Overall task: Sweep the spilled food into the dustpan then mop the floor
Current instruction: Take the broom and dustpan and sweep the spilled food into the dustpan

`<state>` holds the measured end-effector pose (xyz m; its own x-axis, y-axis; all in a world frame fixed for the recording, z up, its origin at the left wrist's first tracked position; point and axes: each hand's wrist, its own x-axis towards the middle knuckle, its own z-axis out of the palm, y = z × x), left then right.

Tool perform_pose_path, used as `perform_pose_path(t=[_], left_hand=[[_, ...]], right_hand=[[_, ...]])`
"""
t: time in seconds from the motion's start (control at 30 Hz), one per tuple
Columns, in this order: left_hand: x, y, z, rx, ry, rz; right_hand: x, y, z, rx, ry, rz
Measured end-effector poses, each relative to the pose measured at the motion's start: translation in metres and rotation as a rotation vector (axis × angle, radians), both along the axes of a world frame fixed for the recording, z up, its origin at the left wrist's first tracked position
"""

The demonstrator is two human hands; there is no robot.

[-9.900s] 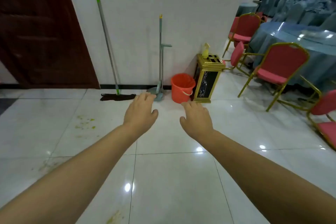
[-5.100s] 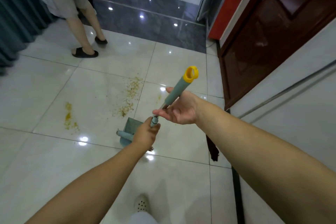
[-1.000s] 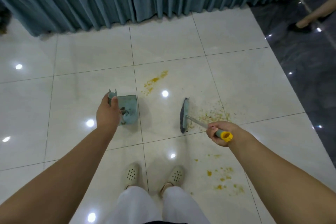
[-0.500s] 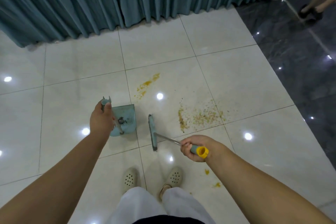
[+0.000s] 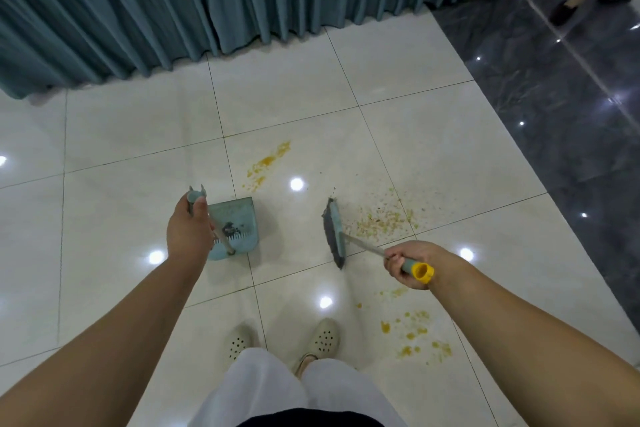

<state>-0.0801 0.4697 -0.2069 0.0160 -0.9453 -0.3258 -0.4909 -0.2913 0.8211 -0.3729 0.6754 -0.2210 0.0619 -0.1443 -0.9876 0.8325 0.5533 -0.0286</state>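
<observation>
A pale teal dustpan (image 5: pixel 239 224) sits on the white tiled floor (image 5: pixel 138 135), its upright handle gripped; a teal broom (image 5: pixel 334 234) with dark bristles stands to its right; crumbly yellow-green spilled food (image 5: pixel 379 222) lies scattered just right of the broom head.

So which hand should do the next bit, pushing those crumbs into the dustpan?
The right hand: it holds the broom, whose head sits beside the crumbs. The left hand holds the dustpan on the floor and likely just steadies it.
</observation>
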Motion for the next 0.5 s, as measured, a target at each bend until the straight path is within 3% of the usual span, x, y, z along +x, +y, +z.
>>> perform_pose_path(t=[0.2,0.5], left_hand=[[-0.001,-0.024,0.009,-0.002,0.05,0.005],[-0.003,-0.104,0.017,-0.013,0.064,-0.027]], right_hand=[[0.014,-0.039,0.009,-0.055,0.042,0.001],[0.054,-0.138,0.019,-0.085,-0.055,-0.003]])
